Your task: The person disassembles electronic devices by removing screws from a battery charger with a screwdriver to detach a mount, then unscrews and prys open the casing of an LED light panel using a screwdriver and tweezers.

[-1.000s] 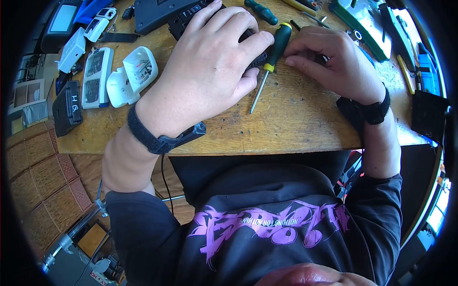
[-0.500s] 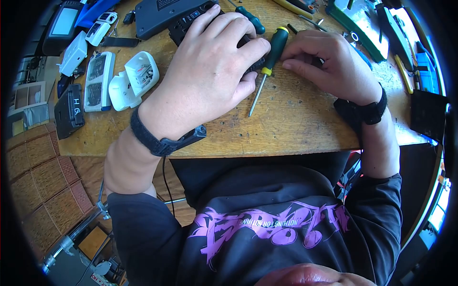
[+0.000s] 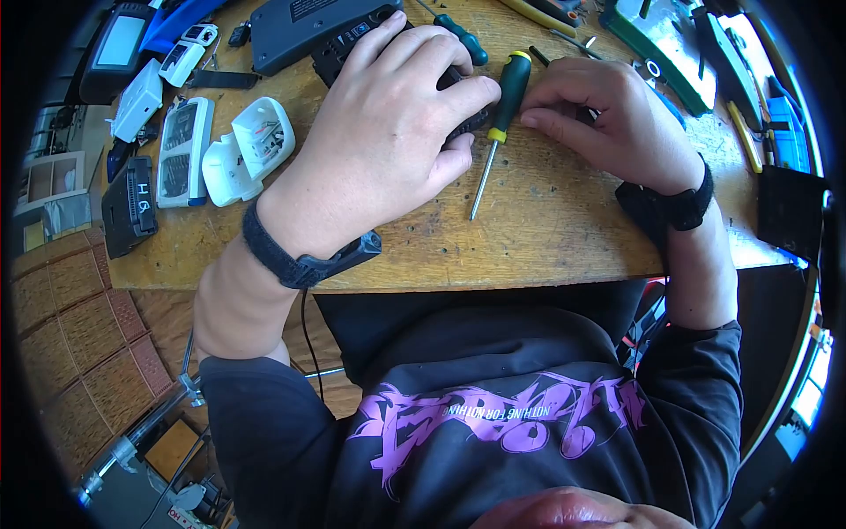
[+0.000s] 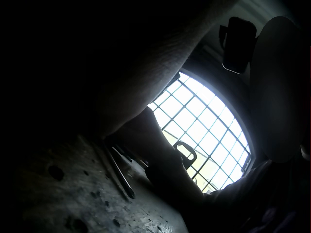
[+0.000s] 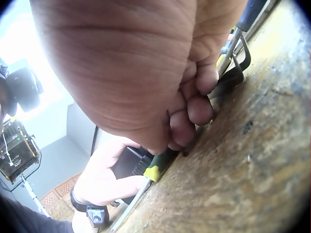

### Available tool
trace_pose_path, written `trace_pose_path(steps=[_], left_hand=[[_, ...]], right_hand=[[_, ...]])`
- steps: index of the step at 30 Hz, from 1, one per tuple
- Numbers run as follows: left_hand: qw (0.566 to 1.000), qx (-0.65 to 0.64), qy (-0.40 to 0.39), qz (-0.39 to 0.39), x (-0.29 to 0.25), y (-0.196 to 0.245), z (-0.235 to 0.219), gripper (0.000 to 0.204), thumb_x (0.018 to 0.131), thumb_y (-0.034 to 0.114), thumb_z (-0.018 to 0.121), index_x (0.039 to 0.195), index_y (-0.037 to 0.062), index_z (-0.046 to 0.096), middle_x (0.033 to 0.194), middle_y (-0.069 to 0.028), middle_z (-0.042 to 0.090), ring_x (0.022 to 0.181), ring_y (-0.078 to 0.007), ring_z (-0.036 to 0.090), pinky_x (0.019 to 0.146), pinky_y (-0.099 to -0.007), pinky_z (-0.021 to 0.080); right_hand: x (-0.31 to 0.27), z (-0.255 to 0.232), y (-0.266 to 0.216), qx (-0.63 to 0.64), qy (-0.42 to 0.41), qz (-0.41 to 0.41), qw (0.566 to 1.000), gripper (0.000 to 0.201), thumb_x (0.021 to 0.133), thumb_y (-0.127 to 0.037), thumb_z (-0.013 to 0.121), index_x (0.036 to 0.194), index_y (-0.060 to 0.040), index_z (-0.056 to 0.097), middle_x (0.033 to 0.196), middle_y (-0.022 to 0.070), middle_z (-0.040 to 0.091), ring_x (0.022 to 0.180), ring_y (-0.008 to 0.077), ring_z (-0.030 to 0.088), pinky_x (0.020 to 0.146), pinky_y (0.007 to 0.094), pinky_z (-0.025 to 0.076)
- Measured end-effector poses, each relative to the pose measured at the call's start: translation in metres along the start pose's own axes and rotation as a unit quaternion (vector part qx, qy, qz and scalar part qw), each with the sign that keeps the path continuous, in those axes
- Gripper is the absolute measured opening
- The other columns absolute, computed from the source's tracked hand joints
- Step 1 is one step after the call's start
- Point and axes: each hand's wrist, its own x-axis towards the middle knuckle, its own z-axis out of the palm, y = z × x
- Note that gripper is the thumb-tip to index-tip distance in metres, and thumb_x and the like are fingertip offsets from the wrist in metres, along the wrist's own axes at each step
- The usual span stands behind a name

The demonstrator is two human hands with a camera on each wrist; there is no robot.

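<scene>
My left hand (image 3: 392,115) grips a black plastic device (image 3: 326,66) with ridged sides, fingers spread over its top and thumb at the near edge. Most of that device is hidden under the hand; part of it shows between thumb and index finger in the right wrist view. A green and yellow screwdriver (image 3: 511,88) lies on the wooden table, its handle between the two hands and its tip toward the front edge. My right hand (image 3: 608,115) rests just right of that handle. Its fingers are loosely curled, fingertips low by the tabletop in the right wrist view.
Behind the left hand is a dark grey case (image 3: 308,31), with a smaller green screwdriver (image 3: 463,37) beside it. A white open box (image 3: 264,141) of small metal parts and a bit case (image 3: 185,150) stand at left. A green-and-clear organiser (image 3: 661,53) is at back right.
The screwdriver has shifted a little, its handle leftward and its tip toward the front edge. Both hands have stayed nearly in place.
</scene>
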Motion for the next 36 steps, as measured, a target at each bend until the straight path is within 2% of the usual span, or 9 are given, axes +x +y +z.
trace_pose_path(steps=[30,33,35,36], left_hand=[[1.0,-0.003,-0.017,0.0,-0.001,0.001,-0.001,0.04,0.082,0.013,0.076,0.122,0.0104,0.068,0.121,-0.0112,0.061,0.129,-0.0335,0.055,0.121,-0.0549,0.035],[1.0,-0.009,0.008,0.009,-0.002,-0.002,0.0,0.036,0.082,0.016,0.079,0.117,0.0101,0.07,0.116,-0.0095,0.065,0.125,-0.0318,0.058,0.117,-0.0513,0.038],[0.997,-0.067,-0.02,0.032,-0.001,-0.008,-0.009,0.039,0.085,0.013,0.072,0.12,0.001,0.06,0.11,-0.0173,0.055,0.12,-0.0363,0.054,0.114,-0.0579,0.038],[0.997,-0.07,-0.024,0.031,0.0,-0.006,-0.012,0.039,0.085,0.013,0.072,0.12,0.001,0.06,0.11,-0.0173,0.055,0.12,-0.0363,0.054,0.114,-0.0579,0.038]], right_hand=[[-0.001,0.001,-0.001,0.002,-0.008,0.014,1.0,0.014,0.093,-0.014,0.075,0.098,0.0,0.073,0.085,0.0118,0.071,0.072,0.0276,0.067,0.066,0.0352,0.053],[-0.002,0.0,-0.003,-0.001,-0.019,0.02,1.0,0.015,0.094,-0.013,0.075,0.101,-0.0001,0.073,0.087,0.0115,0.071,0.072,0.0278,0.067,0.068,0.0353,0.053],[-0.002,-0.002,-0.008,0.001,-0.034,0.034,0.999,0.015,0.094,-0.012,0.074,0.104,-0.0004,0.072,0.088,0.0115,0.071,0.072,0.0281,0.067,0.069,0.0356,0.053],[-0.001,-0.001,-0.011,-0.005,-0.037,0.043,0.998,0.015,0.093,-0.011,0.075,0.104,-0.0012,0.071,0.087,0.0086,0.068,0.074,0.0226,0.064,0.068,0.0329,0.051]])
